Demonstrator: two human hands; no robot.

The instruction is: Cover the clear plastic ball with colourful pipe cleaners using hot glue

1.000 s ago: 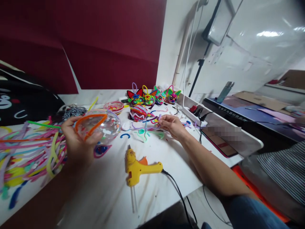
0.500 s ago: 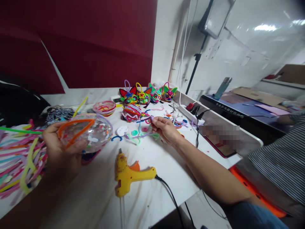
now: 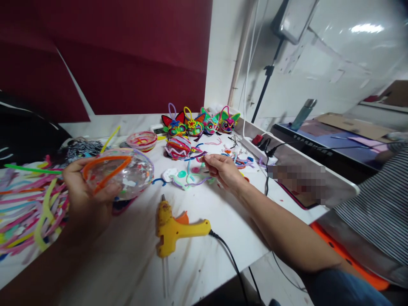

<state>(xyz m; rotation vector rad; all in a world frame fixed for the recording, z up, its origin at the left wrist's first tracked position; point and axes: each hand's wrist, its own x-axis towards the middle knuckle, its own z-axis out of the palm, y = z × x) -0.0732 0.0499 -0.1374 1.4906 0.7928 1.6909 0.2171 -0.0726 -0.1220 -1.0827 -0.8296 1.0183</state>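
The yellow plastic hot-glue gun (image 3: 174, 229) lies on its side on the white marbled tabletop (image 3: 134, 263), nozzle pointing away from the person, with its black power cord (image 3: 228, 259) running off the near edge.

Left of the glue gun and raised above the tabletop, the left hand (image 3: 84, 193) is turned palm up, wrist bent back. Its grip is clamped on a clear plastic half-sphere shell (image 3: 123, 172): the thumb lies across the near underside and the fingers curl over the far left rim. An orange pipe cleaner (image 3: 106, 168) is bent into an arch across the shell.

Beyond the glue gun and to its right, the right forearm extends diagonally from the lower right, and the right hand (image 3: 225, 170) hovers low over the tabletop, palm down. Thumb and forefinger are pinched together on the end of a purple pipe cleaner (image 3: 194, 182), which trails leftward among loose coloured pieces.

Far left of the glue gun, a pile of multicoloured pipe cleaners (image 3: 28, 204) covers the tabletop. Farther back stand a striped ball ornament (image 3: 177, 147), a small striped bowl (image 3: 142, 140) and a row of four pipe-cleaner animal heads (image 3: 200, 123).
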